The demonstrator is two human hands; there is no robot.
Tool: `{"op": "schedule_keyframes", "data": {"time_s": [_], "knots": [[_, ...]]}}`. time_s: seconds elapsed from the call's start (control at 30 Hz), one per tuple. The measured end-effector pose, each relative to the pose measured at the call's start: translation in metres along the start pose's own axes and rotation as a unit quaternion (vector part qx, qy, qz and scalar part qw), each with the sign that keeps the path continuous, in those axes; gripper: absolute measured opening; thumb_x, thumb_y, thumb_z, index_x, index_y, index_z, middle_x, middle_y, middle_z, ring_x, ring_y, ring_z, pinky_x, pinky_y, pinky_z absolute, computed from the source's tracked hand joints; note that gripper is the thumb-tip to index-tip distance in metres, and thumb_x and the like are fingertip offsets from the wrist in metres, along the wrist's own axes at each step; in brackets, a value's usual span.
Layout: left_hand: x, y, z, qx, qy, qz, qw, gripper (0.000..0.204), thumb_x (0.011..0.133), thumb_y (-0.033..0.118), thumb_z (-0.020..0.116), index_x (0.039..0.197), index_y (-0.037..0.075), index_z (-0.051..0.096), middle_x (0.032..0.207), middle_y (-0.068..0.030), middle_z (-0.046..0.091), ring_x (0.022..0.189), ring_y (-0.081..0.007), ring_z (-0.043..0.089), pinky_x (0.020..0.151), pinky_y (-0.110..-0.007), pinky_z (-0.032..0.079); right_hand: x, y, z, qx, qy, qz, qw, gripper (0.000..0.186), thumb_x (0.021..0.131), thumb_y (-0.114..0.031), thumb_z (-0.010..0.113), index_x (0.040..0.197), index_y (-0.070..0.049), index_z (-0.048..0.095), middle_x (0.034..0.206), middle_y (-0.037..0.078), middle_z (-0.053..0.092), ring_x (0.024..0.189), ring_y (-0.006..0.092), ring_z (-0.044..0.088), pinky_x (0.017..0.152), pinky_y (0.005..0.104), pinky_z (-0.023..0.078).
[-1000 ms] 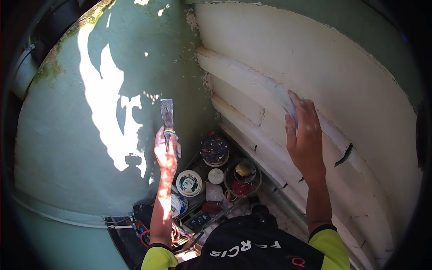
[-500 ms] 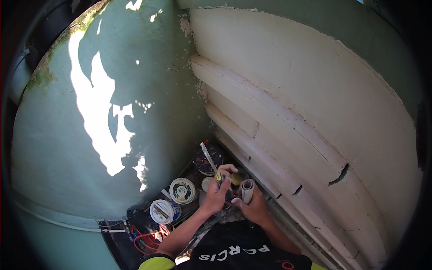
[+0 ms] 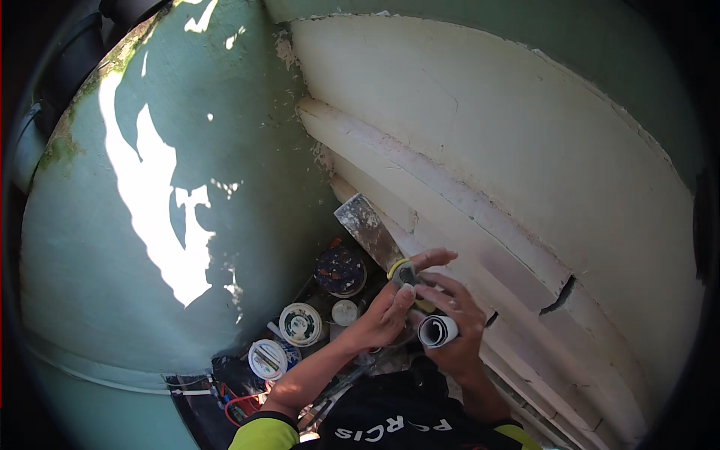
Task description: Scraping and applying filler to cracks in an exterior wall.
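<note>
My left hand (image 3: 388, 313) is closed round the yellow and grey handle of a broad putty knife (image 3: 366, 225). Its wide metal blade, smeared with white, points up and away to the left, in front of the pale ledges. A rolled pale sheet (image 3: 439, 331), grey inside, sits in my right hand (image 3: 466, 324), held low against the palm. The fingers of that hand reach over to the knife's handle and touch or nearly touch my left fingertips. Overlapping fingers hide part of the handle.
A dark, speckled bucket (image 3: 340, 271), a white-lidded tub (image 3: 301, 324), a blue and white tub (image 3: 268, 360) and a small white lid (image 3: 345, 312) stand in the corner. Red cable (image 3: 238, 409) lies lower left. Stepped pale ledges (image 3: 450, 184) with dark cracks rise on the right.
The putty knife has turned from edge-on to show its broad blade. Both hands have moved right and closer together, my right fingers now stretched toward the handle. The view has shifted slightly.
</note>
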State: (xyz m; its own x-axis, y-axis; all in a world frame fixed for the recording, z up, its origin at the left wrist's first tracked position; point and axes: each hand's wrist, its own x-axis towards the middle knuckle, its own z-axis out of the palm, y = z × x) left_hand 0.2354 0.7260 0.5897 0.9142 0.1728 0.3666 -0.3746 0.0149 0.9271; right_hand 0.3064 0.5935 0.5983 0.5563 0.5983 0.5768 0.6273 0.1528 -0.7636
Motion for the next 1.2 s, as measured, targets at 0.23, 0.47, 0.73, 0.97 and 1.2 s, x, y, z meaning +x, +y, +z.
{"op": "schedule_keyframes", "data": {"time_s": [0.23,0.47,0.73,0.97,1.2], "knots": [[-0.019,0.032,-0.098,0.346,0.209,0.019,0.914,0.051,0.097,0.032,0.050,0.137,0.001,0.044,0.141,-0.0126,0.044,0.128,-0.0221,0.045,0.098,-0.035,0.041,0.071,-0.070,-0.064,-0.185,0.128,-0.084,0.971,0.024,0.074,-0.005,0.075,0.098,-0.001,0.073,0.097,0.018,0.071,0.086,0.0279,0.071,0.079,0.0345,0.054],[-0.058,0.025,-0.113,0.261,0.312,0.031,0.913,0.032,0.092,0.008,0.055,0.123,0.001,0.055,0.135,-0.0126,0.049,0.119,-0.0183,0.050,0.091,-0.029,0.043,0.128,-0.084,-0.051,-0.435,0.058,0.039,0.898,0.030,0.071,-0.014,0.081,0.094,0.002,0.072,0.084,0.019,0.070,0.072,0.0249,0.070,0.073,0.0312,0.054],[-0.100,-0.014,-0.114,0.229,0.323,0.001,0.918,0.022,0.091,0.006,0.058,0.112,0.002,0.060,0.130,-0.0120,0.052,0.112,-0.0180,0.054,0.088,-0.030,0.045,0.150,-0.086,-0.042,-0.359,0.027,0.076,0.930,0.034,0.071,-0.019,0.081,0.094,0.004,0.072,0.070,0.020,0.067,0.059,0.0232,0.065,0.068,0.0330,0.052],[-0.115,-0.022,-0.111,0.204,0.323,-0.012,0.924,0.018,0.091,0.005,0.057,0.109,0.002,0.061,0.129,-0.0109,0.052,0.111,-0.0165,0.054,0.087,-0.028,0.045,0.149,-0.078,-0.047,-0.385,0.034,0.051,0.921,0.032,0.070,-0.016,0.081,0.093,0.005,0.072,0.063,0.019,0.064,0.056,0.0218,0.062,0.065,0.0317,0.051],[-0.103,-0.029,-0.106,0.185,0.311,-0.010,0.932,0.017,0.091,0.004,0.057,0.108,0.001,0.061,0.128,-0.0101,0.053,0.109,-0.0145,0.053,0.087,-0.027,0.044,0.152,-0.080,-0.051,-0.378,0.020,0.039,0.925,0.031,0.066,-0.018,0.083,0.085,0.003,0.072,0.066,0.020,0.064,0.055,0.0287,0.059,0.062,0.0349,0.049]]}}
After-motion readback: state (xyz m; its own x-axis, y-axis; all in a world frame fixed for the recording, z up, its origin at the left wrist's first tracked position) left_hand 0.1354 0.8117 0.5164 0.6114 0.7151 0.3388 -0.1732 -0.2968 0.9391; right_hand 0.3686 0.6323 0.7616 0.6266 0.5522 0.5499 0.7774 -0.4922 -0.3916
